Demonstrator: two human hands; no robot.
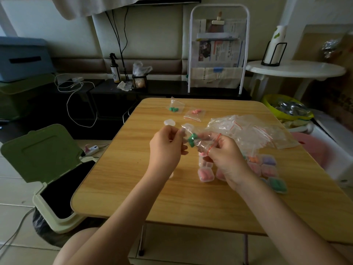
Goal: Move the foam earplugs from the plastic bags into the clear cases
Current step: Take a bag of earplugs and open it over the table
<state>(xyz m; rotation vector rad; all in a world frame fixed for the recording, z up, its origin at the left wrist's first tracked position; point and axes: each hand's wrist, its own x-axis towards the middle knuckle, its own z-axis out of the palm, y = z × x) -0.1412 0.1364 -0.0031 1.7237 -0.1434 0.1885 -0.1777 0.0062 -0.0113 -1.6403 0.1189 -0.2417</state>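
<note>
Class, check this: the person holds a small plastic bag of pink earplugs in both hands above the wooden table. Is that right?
Not quite. The head view shows the earplugs in the held bag are green, not pink. Left hand and right hand do hold it above the wooden table.

The right hand (222, 157) covers part of the filled clear cases (267, 167) behind it – their count cannot be told; whether the left hand (168, 148) holds a case is unclear, and the newspaper (217, 52) print is too small to read
</note>
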